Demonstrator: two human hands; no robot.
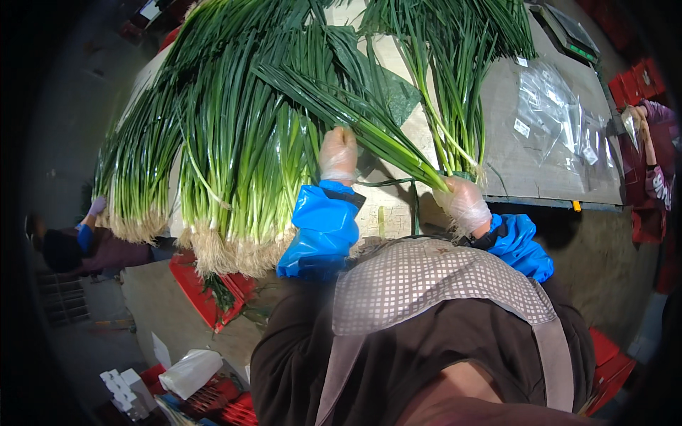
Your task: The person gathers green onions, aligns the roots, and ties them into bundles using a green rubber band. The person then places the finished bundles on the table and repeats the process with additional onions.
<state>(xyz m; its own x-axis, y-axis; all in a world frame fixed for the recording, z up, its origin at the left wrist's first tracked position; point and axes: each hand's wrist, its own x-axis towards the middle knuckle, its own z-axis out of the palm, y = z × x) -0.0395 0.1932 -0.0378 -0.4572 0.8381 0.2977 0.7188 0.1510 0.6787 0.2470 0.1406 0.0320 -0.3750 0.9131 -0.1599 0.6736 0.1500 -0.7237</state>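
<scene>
A bunch of green onions (pixel 383 136) slants across the table in front of me, leaves towards the upper left. My right hand (pixel 463 205), in a thin clear glove, is closed round its lower end, with roots hanging below the fingers. My left hand (pixel 339 154), gloved alike, is closed at the near edge of the leaves; whether it grips any is unclear. To the left lies a large pile of green onions (pixel 240 160) with pale roots towards me. Another bunch (pixel 458 106) lies beyond my right hand, one stalk crossing it. A green strap (pixel 414 207) lies between my hands.
Clear plastic bags (pixel 554 117) with labels lie on the table's right part, near a digital scale (pixel 570 37). A red crate (pixel 202 298) stands on the floor below the pile. One person (pixel 106 250) is at the far left, another (pixel 658 144) at the far right.
</scene>
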